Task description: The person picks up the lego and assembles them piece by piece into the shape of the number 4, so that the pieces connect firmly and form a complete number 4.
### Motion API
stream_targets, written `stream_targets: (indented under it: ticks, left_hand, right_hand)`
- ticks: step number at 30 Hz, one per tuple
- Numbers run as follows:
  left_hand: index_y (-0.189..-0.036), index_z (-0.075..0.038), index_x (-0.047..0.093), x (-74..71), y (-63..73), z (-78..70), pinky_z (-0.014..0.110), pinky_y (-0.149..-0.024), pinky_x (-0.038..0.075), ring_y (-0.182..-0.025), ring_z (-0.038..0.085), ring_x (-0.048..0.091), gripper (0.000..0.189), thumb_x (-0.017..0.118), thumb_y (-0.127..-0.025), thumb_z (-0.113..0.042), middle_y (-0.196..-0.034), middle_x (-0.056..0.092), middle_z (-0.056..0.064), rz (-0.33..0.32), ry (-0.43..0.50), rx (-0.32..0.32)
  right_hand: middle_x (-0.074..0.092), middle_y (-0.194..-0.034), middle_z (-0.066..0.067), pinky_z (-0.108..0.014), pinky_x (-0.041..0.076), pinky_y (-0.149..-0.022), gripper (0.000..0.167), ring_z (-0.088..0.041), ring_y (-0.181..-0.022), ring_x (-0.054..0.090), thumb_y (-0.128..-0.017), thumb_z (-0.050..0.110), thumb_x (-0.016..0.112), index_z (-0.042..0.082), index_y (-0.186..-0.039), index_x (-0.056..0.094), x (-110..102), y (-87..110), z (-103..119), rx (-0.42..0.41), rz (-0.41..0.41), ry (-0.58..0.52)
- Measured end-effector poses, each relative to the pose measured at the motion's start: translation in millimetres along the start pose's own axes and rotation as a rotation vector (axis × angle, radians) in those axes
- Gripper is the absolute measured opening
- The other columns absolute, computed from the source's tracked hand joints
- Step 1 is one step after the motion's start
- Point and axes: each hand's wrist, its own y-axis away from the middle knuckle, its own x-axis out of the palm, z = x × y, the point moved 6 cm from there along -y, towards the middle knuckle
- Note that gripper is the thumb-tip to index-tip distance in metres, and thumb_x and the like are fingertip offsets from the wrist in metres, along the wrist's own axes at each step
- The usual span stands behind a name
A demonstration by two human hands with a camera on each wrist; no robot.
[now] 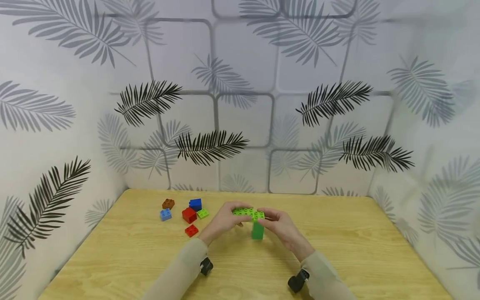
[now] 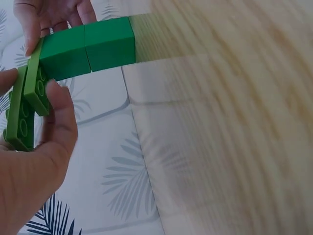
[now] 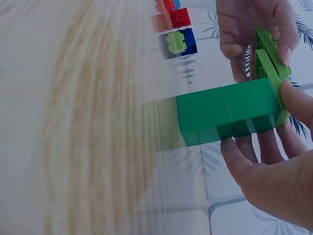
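Two dark green toy building bricks point(image 1: 258, 231), one above the other, stand upright on the table. A lime green studded plate point(image 2: 34, 81) caps them and juts out to the left. A second lime plate point(image 2: 18, 115) overlaps its outer end from above. My left hand point(image 1: 226, 218) pinches the lime plates at that overhanging end, thumb on the near side and fingers on the far side. From the right, my right hand point(image 1: 281, 227) grips the top of the stack, its thumb at the capping plate point(image 3: 282, 105) and its fingers along the upper dark green brick point(image 3: 252, 105).
Loose bricks lie to the left of my left hand: a brown one point(image 1: 168, 203), a light blue one point(image 1: 166, 214), a dark blue one point(image 1: 195, 204), a red block point(image 1: 189, 215), a small lime piece point(image 1: 203, 213) and a flat red piece point(image 1: 191, 230). Behind the wooden table point(image 1: 337, 233) hangs a leaf-patterned backdrop point(image 1: 243, 121).
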Motion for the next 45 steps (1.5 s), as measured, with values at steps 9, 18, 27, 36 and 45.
stream_targets:
  ticks: [9,18,27,36,45]
  left_hand:
    - [-0.131,-0.006,0.062,3.2,-3.7,2.9,0.047,-0.079,0.058,-0.090,0.022,0.070,0.042,0.068,-0.094,-0.025,-0.122,0.067,0.012,0.031,0.090,-0.037]
    - [-0.132,-0.008,0.062,1.9,-2.3,2.7,0.050,-0.086,0.056,-0.095,0.029,0.071,0.037,0.064,-0.096,-0.015,-0.128,0.064,0.017,0.059,0.175,-0.047]
    - [-0.132,-0.003,0.061,2.2,-4.0,7.3,0.045,-0.090,0.055,-0.099,0.026,0.071,0.038,0.064,-0.095,-0.013,-0.137,0.056,0.024,0.071,0.253,-0.042]
    - [-0.128,0.001,0.064,1.8,-4.4,4.8,0.043,-0.087,0.056,-0.092,0.022,0.072,0.036,0.066,-0.093,-0.008,-0.126,0.064,0.020,0.043,0.295,-0.076]
    - [-0.127,-0.004,0.065,-2.7,-4.0,12.3,0.036,-0.083,0.058,-0.092,0.018,0.070,0.036,0.068,-0.093,-0.015,-0.127,0.064,0.014,0.062,0.235,-0.081]
  right_hand:
    - [0.057,-0.135,-0.018,-0.043,0.045,-0.105,0.051,-0.023,-0.116,0.061,-0.091,0.022,0.071,0.006,-0.137,0.056,-0.8,0.3,-0.8,0.000,-0.010,0.003]
    - [0.055,-0.137,-0.020,-0.043,0.045,-0.106,0.051,-0.023,-0.117,0.060,-0.093,0.020,0.069,0.004,-0.139,0.054,0.8,1.6,-0.3,-0.004,0.000,-0.003]
    - [0.055,-0.137,-0.018,-0.044,0.044,-0.106,0.050,-0.023,-0.118,0.059,-0.093,0.019,0.069,0.005,-0.139,0.055,0.6,1.8,-2.1,0.011,-0.003,0.000]
    - [0.054,-0.139,-0.018,-0.045,0.042,-0.108,0.049,-0.024,-0.119,0.059,-0.094,0.018,0.067,0.005,-0.139,0.054,1.5,0.7,-1.0,0.004,0.001,0.006]
    - [0.057,-0.137,-0.016,-0.042,0.046,-0.105,0.047,-0.021,-0.117,0.060,-0.093,0.017,0.069,0.004,-0.136,0.057,2.1,1.1,-1.7,0.011,-0.031,0.012]
